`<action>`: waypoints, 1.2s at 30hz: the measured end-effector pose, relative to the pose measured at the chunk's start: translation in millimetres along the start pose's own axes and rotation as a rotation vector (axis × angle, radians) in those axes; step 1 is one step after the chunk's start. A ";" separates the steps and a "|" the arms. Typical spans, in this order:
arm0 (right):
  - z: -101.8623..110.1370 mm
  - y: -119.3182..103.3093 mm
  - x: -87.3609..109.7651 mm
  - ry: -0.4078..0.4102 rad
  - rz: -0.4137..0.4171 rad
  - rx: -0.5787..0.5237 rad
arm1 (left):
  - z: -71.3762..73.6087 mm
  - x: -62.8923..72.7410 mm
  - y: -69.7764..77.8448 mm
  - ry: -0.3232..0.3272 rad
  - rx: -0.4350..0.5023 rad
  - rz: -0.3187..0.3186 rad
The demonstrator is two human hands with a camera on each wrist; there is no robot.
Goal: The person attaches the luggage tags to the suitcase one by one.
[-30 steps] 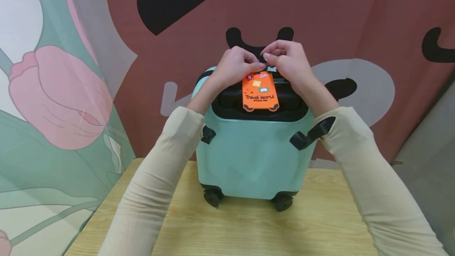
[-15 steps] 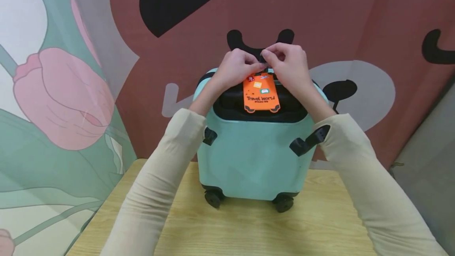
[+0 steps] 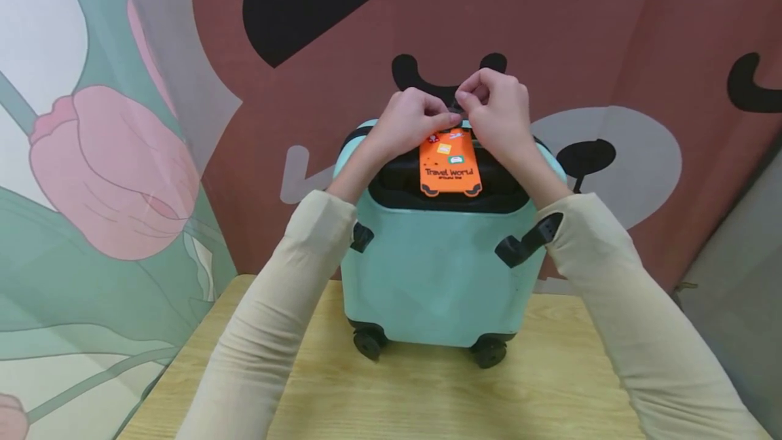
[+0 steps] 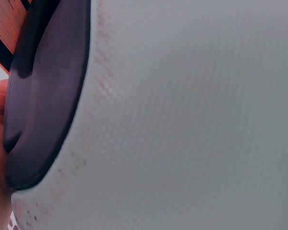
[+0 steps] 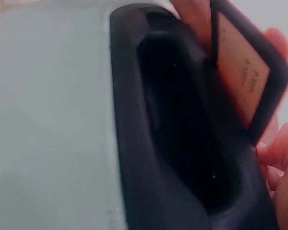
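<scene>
A mint-green suitcase with a black handle recess stands upright on its wheels. An orange luggage tag printed "Travel World" hangs in front of the recess. In the head view my left hand pinches the strap at the tag's top between thumb and fingers. Just right of it, my right hand pinches the strap's dark end with thumb and index finger. The strap is small and mostly hidden by fingertips. The right wrist view shows the tag's other face, black-edged with small print, and part of my right hand.
The suitcase stands on a light wooden table, close to a printed curtain behind it. Black wrist mounts stick out from the sleeves in front of the suitcase. A grey surface is at the right.
My right hand has shifted slightly, with its fingers lifting a little from the left fingertips. The left hand keeps its pinch at the tag's top. The whole head view has drifted slightly.
</scene>
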State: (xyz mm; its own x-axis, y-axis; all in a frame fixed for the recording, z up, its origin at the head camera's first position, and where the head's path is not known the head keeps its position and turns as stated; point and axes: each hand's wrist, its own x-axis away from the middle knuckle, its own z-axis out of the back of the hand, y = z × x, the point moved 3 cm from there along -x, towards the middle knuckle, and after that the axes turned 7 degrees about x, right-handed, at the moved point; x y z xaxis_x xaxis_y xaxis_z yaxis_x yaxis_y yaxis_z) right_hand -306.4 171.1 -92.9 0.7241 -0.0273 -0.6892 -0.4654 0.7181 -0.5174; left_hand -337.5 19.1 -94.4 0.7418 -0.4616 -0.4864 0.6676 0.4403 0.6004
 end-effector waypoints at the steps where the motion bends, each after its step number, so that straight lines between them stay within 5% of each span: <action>1: 0.6 1.7 -0.6 -0.021 -0.029 -0.046 | -0.7 -0.2 0.0 0.000 -0.006 0.000; 7: 8.9 16.7 -2.6 -0.161 -0.195 -0.311 | -8.3 -1.8 2.3 0.018 -0.013 0.023; 20: 13.7 12.2 -2.0 -0.079 -0.175 -0.183 | -12.8 -2.4 10.2 0.104 0.011 -0.012; 25: 15.4 10.7 -1.2 -0.036 -0.157 -0.172 | -14.8 -4.9 10.2 0.061 0.041 -0.044; 36: 10.6 8.0 0.2 0.025 -0.153 -0.154 | -6.9 -0.7 7.7 -0.023 0.121 0.005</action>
State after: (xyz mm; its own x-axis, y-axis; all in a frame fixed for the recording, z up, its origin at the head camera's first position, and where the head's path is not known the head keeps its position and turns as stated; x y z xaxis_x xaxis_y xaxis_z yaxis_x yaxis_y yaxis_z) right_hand -304.6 184.2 -91.7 0.7803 -0.1469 -0.6079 -0.4245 0.5894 -0.6874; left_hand -332.4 28.1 -93.8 0.7426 -0.4778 -0.4693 0.6504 0.3469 0.6758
